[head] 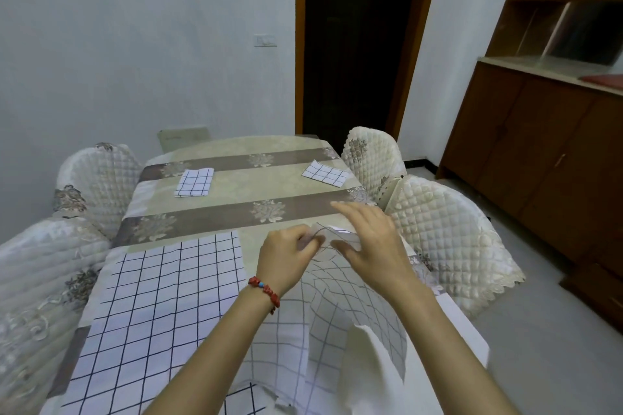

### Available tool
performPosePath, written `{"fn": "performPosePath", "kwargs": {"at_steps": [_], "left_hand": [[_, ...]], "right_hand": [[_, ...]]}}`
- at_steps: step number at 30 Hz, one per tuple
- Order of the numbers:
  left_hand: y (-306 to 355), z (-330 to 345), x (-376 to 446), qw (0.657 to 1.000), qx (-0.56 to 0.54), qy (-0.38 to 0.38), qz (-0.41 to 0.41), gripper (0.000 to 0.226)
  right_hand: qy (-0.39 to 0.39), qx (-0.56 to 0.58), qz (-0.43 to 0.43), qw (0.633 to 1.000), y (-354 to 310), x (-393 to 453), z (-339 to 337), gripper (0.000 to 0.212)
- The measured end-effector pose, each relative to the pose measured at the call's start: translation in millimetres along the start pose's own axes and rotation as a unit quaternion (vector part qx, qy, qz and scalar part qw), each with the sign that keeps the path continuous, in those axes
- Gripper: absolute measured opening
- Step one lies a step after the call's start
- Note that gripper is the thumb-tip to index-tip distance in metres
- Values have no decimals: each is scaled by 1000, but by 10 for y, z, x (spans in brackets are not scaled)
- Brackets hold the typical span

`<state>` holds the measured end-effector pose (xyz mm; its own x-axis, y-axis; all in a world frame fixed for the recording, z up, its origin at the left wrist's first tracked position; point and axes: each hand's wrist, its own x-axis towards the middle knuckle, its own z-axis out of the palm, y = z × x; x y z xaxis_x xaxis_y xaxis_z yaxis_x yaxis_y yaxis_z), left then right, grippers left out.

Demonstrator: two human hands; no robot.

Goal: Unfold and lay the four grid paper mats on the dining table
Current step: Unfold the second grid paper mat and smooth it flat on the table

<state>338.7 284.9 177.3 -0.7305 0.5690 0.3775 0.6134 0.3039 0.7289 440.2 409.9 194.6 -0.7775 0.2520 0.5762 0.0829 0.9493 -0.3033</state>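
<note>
The mat being opened hangs toward the person from its raised far edge, where both hands meet above the near right part of the dining table. The left hand pinches that far edge between thumb and curled fingers. The right hand sits just beside it on the same edge with its fingers fairly straight; it seems to press or lift a paper layer, though the contact is blurred, so I cannot tell whether it truly grips. From that edge the sheet drapes down and back, buckled, with a plain flap curling up near the right forearm. Its long axis appears to run away from the person, so spreading it likely means carrying the edge farther across the table, and both hands are equally near.

1 mat already lies flat on the near left, just beside the draped one. 2 folded mats wait well apart on the far half: 1 at far left, 1 at far right.

The table wears a patterned beige and brown striped cloth. Quilted covered chairs flank both sides. Beyond stand a white wall, a dark doorway and wooden cabinets at right.
</note>
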Motion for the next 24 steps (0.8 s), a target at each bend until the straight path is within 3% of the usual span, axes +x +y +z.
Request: {"fn": "performPosePath", "kwargs": {"at_steps": [4, 6, 9, 14, 17, 22, 24], "left_hand": [[155, 154, 38, 998, 37, 27, 47, 31], [155, 248, 45, 998, 32, 33, 43, 27], [81, 413, 19, 999, 31, 30, 19, 42], [26, 772, -100, 994, 78, 43, -59, 47], [149, 981, -148, 988, 104, 67, -91, 38], [476, 1234, -154, 966, 156, 113, -172, 18], [571, 1284, -181, 958, 152, 136, -203, 26]], "right_hand": [[71, -37, -83, 993, 81, 57, 19, 8], [63, -5, -64, 996, 234, 86, -60, 19], [39, 92, 1, 995, 564, 109, -259, 31], [50, 178, 28, 982, 1285, 89, -642, 8], [23, 233, 65, 970, 1762, 86, -876, 7], [-5, 224, 80, 971, 2454, 186, -1193, 10], [-28, 211, 85, 973, 2681, 235, -1221, 12]]}}
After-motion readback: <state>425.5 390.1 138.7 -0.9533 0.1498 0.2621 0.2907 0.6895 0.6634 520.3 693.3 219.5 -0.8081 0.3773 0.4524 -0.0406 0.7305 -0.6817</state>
